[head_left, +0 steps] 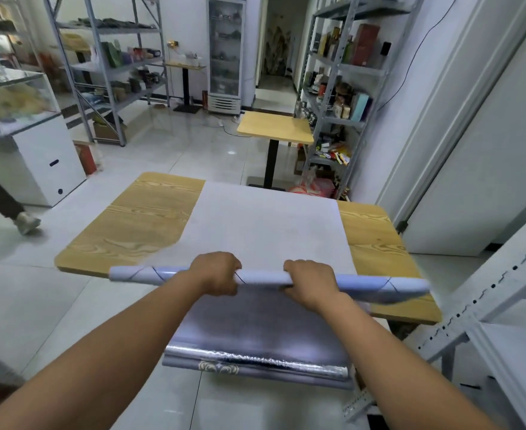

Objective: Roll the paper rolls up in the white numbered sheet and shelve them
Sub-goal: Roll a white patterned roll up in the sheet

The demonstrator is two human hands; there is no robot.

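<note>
A long white roll with thin dark lines (144,274) lies crosswise over the near edge of the wooden table (137,221). My left hand (216,273) grips it left of the middle, and my right hand (309,280) grips it right of the middle. Beyond the roll a white sheet (265,225) lies flat across the table. Below my hands the sheet hangs off the table's near edge, ending in shiny silvery rolled paper with a gold pattern (255,363).
A grey metal shelf frame (485,305) stands close at the right. A small yellow table (275,127) stands behind, with stocked shelves (336,88) to its right. A person's leg and shoe (23,221) are at the left on the tiled floor.
</note>
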